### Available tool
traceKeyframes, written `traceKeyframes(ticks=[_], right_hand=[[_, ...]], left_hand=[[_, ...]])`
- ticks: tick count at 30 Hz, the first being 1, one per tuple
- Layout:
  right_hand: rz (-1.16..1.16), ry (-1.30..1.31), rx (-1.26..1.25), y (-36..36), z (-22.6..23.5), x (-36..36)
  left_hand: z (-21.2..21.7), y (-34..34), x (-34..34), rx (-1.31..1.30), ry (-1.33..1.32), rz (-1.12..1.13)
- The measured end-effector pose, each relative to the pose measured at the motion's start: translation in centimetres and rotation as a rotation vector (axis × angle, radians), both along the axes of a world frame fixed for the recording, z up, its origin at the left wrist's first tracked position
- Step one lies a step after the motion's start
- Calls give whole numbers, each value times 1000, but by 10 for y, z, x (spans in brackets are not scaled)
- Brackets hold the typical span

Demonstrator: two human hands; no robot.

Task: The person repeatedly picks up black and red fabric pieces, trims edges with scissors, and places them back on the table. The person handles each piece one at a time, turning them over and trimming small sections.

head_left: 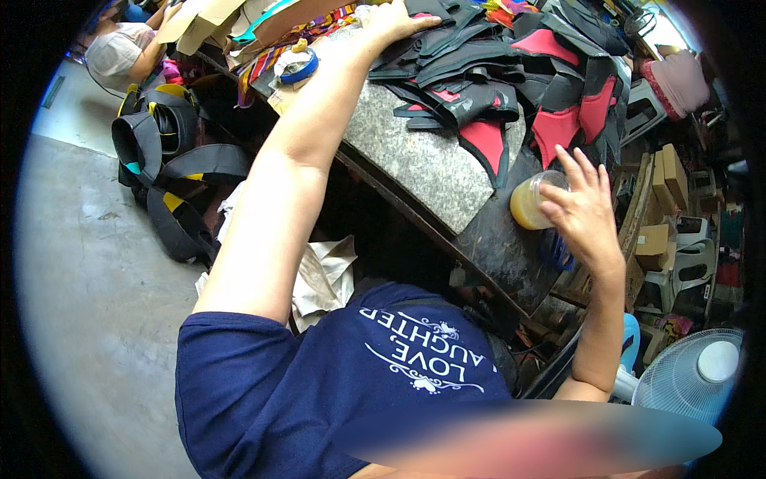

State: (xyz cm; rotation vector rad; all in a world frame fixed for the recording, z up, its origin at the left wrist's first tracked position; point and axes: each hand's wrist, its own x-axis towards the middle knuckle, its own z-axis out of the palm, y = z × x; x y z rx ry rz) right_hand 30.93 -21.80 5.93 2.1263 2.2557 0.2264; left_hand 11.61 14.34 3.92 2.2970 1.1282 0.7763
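My right hand (586, 209) is at a clear round plastic jar (527, 203) of yellowish stuff at the table's right front. Thumb and forefinger overlap the jar's side and rim, seemingly pinching it, while the other fingers stretch out beyond. My left arm reaches far across the table. At the top edge, my left hand (399, 24) lies over a heap of black fabric pieces (463, 60), its thumb stretched out; some fingertips are cut off by the picture. Several pieces carry red mesh panels (485, 144). A grey speckled board (419, 156) lies under part of the heap.
A blue tape roll (299, 67) sits by striped cloth on the left. Another blue object (556, 249) lies beside the jar. Black-and-yellow strapped gear (171, 160) stands left of the table. A fan (690, 375) is at right, cardboard boxes (654, 243) beyond. Another person (120, 52) is far left.
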Motion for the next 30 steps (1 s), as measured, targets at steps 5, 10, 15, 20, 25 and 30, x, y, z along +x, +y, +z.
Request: traceKeyframes(ticks=[5, 10, 15, 20, 25, 30], right_hand=[[-65, 96, 36, 7, 10, -13], [-28, 358, 418, -18, 29, -10], [-118, 217, 229, -38, 27, -19], [41, 603, 483, -29, 49, -28], [204, 461, 531, 2, 44, -50], [47, -67, 499, 12, 32, -55]], left_hand=[[-4, -3, 8, 284, 22, 437], [12, 5, -11, 174, -94, 119], [31, -59, -44, -148, -566, -309], [26, -171, -53, -537, -755, -572], [22, -226, -41, -890, -695, -599], [24, -230, -46, -830, -609, -633]])
